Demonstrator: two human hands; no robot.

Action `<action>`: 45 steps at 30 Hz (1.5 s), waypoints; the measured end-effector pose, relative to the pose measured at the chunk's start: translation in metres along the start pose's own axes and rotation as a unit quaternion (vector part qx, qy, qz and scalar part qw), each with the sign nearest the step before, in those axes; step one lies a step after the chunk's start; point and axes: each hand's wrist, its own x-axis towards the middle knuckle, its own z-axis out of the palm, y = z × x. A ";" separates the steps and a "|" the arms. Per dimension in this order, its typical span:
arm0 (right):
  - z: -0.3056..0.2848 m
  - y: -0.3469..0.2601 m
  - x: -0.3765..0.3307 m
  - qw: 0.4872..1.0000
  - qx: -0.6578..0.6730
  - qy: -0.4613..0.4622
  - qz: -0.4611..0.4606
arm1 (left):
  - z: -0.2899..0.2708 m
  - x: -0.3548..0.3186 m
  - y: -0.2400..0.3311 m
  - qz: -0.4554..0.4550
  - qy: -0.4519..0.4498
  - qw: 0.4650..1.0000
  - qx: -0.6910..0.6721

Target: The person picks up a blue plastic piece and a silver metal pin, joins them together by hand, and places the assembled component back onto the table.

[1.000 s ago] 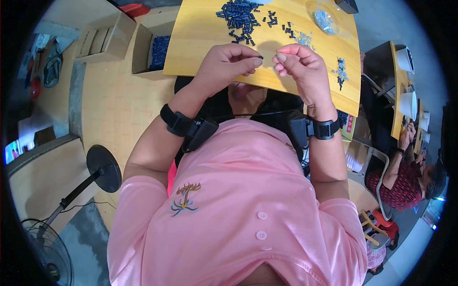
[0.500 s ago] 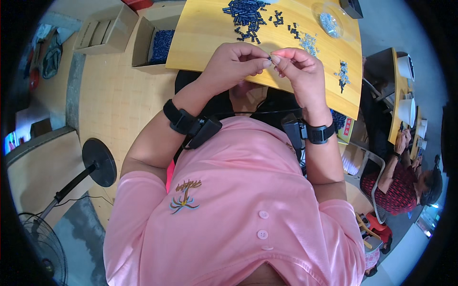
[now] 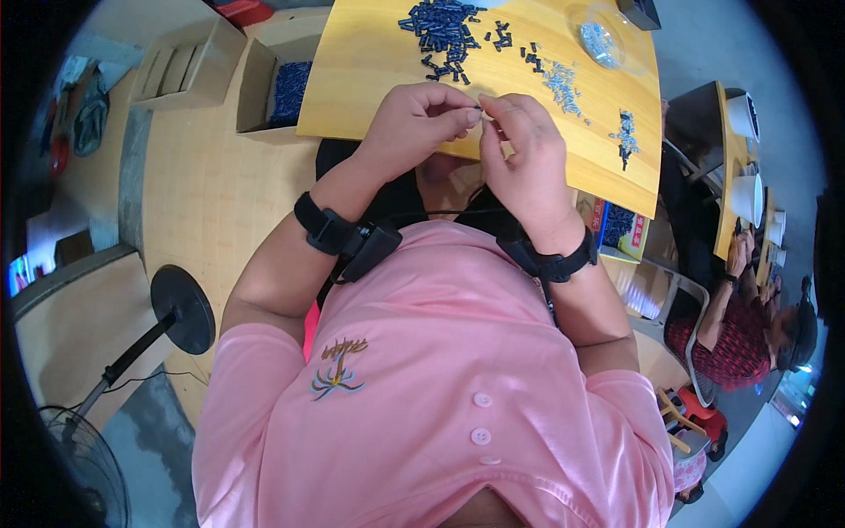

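My left hand and my right hand meet fingertip to fingertip above the near edge of the wooden table. Between the left thumb and index finger is pinched a small dark piece, mostly covered by the fingertips. The right fingers are bent in against it; what they grip is too small to make out. Beyond the hands lie a heap of small black cylindrical parts and a scatter of tiny clear pieces. A further little cluster of clear and black pieces lies right of my right hand.
A clear round dish with pale pieces stands at the far right. An open carton of dark parts is left of the table, and a colourful box below its right edge. A fan stands lower left. Another person works at right.
My right hand has turned, its wrist moving left and lower, with the index finger now reaching over the joined fingertips. The left hand keeps its pinch. The view has shifted slightly.
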 end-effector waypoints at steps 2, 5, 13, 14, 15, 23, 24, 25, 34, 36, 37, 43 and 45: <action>0.003 -0.001 -0.002 1.000 0.005 -0.016 0.017 | 0.000 0.001 0.002 -0.006 0.016 1.000 -0.009; 0.005 0.001 0.000 0.999 0.020 -0.025 0.022 | 0.001 0.001 -0.001 -0.026 0.027 0.998 -0.051; 0.007 0.014 0.007 0.999 -0.016 -0.030 -0.030 | 0.002 0.003 0.007 -0.097 0.037 0.993 -0.060; 0.007 0.013 0.008 0.999 -0.016 -0.030 -0.030 | 0.003 0.003 0.008 -0.118 0.044 0.989 -0.074; 0.007 0.012 0.009 0.999 -0.022 -0.028 -0.040 | 0.003 0.003 0.006 -0.117 0.043 0.989 -0.074; 0.015 0.012 0.012 0.998 -0.036 -0.008 -0.052 | 0.003 0.003 0.005 -0.096 0.057 0.984 -0.135; 0.017 0.012 0.011 0.998 -0.036 -0.011 -0.045 | 0.002 0.003 0.004 -0.097 0.056 0.984 -0.135; 0.019 0.013 0.010 0.999 -0.036 -0.013 -0.039 | 0.001 0.003 0.004 -0.096 0.057 0.986 -0.127; 0.007 0.024 0.014 0.991 0.107 -0.073 0.018 | -0.008 -0.001 -0.003 -0.102 0.062 0.988 -0.099; -0.003 0.036 0.018 0.995 0.069 -0.066 0.034 | -0.015 -0.001 -0.005 -0.099 0.066 0.989 -0.093; -0.009 0.045 0.020 0.997 0.031 -0.058 0.050 | -0.019 -0.002 -0.005 -0.103 0.082 0.987 -0.092; -0.031 0.107 0.030 0.983 -0.067 -0.055 0.159 | -0.028 -0.001 -0.015 -0.093 0.105 0.984 -0.109; -0.031 0.118 0.044 0.979 -0.077 -0.056 0.179 | -0.029 -0.001 -0.018 -0.088 0.105 0.985 -0.101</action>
